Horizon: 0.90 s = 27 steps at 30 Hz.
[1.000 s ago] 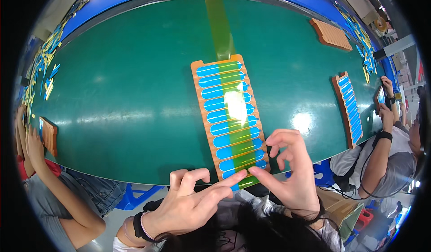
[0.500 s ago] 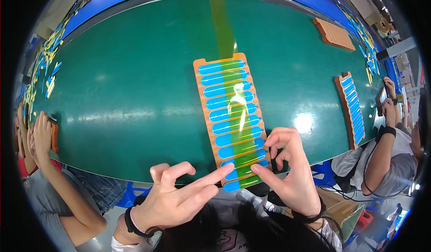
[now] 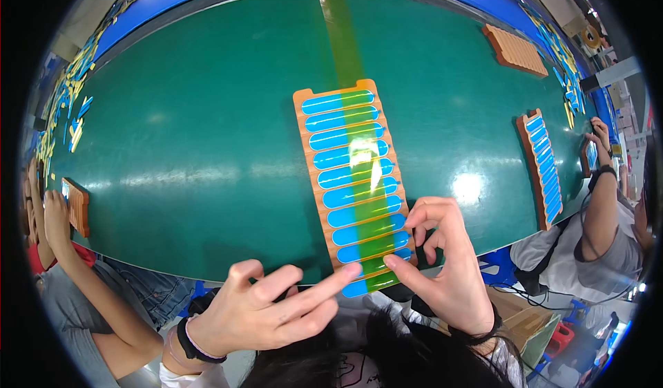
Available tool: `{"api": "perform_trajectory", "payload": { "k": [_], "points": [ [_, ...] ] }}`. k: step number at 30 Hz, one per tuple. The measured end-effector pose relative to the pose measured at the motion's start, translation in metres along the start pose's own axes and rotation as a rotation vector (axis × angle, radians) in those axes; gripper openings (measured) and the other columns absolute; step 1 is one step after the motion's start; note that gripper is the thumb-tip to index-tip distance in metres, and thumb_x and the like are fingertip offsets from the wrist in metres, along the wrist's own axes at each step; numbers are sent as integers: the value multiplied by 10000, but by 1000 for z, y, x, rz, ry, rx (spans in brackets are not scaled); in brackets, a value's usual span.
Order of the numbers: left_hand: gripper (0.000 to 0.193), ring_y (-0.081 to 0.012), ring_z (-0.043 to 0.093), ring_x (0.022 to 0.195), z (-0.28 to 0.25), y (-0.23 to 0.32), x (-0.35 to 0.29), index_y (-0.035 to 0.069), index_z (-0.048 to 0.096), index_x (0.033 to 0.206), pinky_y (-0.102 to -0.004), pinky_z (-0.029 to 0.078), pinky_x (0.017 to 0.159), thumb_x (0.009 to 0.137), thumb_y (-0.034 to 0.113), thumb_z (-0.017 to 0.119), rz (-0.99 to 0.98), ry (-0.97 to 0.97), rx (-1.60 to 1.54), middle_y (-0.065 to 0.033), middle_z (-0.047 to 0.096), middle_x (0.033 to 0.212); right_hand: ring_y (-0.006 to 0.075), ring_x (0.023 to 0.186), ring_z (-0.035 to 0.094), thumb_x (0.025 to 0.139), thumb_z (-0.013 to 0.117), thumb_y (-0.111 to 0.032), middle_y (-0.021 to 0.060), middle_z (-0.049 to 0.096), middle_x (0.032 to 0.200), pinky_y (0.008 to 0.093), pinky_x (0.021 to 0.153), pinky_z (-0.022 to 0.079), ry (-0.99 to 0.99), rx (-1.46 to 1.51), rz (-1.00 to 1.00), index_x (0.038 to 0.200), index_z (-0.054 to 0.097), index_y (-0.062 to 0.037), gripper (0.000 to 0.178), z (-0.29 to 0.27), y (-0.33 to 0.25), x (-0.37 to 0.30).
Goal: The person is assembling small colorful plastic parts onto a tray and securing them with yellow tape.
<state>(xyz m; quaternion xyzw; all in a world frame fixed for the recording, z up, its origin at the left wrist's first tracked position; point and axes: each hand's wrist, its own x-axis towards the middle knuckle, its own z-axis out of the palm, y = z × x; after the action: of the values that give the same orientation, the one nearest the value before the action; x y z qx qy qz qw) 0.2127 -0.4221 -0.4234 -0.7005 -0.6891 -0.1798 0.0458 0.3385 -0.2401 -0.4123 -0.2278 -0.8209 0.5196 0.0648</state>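
Note:
An orange-brown ribbed tray (image 3: 319, 203) lies lengthwise before me, with several blue round-ended strips (image 3: 335, 198) across its ridges. A clear yellow tape (image 3: 364, 212) runs down over the strips and extends past the tray's far end to the table's far edge. My left hand (image 3: 276, 305) is at the near left corner, its index finger stretched onto the lowest strips by the tape's edge and the other fingers loosely bent. My right hand (image 3: 442, 263) grips the near right edge, thumb on top by the tape and index fingertip against the side; its other fingers are curled.
The table is green (image 3: 207, 111). At right stand a filled tray (image 3: 542, 170) and a bare ribbed tray (image 3: 514, 51). Loose blue and yellow strips (image 3: 79, 122) are piled at far left, more at far right. Co-workers' hands (image 3: 55, 219) handle trays on both sides.
The tape beyond the tray now lies lower and flatter. My left hand has shifted slightly down and left, while my right hand stays at the tray's edge. The left co-worker's hand has moved back.

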Motion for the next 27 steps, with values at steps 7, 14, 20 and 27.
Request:
{"api": "perform_trajectory", "payload": {
  "k": [7, 14, 20, 27],
  "points": [
    [32, -105, 421, 852, 8, -2, -3, 191, 520, 786, -242, 298, 651, 786, 171, 545, 57, -54, -52, 81, 514, 1204, 137, 719, 438, 672, 641, 55, 78, 413, 977, 247, 541, 442, -5, -93, -61, 990, 427, -34, 394, -3, -1, 1],
    [28, -74, 436, 804, 2, 2, 8, 157, 497, 742, -217, 304, 604, 762, 149, 515, 125, -94, 77, 14, 524, 1200, 157, 696, 588, 734, 641, -7, 140, 444, 1024, 227, 509, 454, 34, -15, -202, 1002, 429, 11, 342, -8, -15, -2],
    [49, -76, 454, 769, -11, 7, 22, 83, 489, 725, -220, 316, 565, 730, 129, 506, 247, -64, 120, -55, 600, 977, 192, 787, 615, 753, 618, -10, 142, 421, 1104, 248, 587, 469, -121, -120, -81, 1071, 397, 19, 389, -5, -38, 2],
    [374, -260, 510, 983, -26, -82, 97, 34, 498, 1051, -339, 401, 820, 764, 252, 597, -492, 198, -440, -123, 522, 1048, 203, 697, 631, 769, 648, -187, 134, 417, 1040, 305, 485, 498, -137, -275, -148, 1038, 362, 26, 446, -5, -38, 1]
  ]
}}
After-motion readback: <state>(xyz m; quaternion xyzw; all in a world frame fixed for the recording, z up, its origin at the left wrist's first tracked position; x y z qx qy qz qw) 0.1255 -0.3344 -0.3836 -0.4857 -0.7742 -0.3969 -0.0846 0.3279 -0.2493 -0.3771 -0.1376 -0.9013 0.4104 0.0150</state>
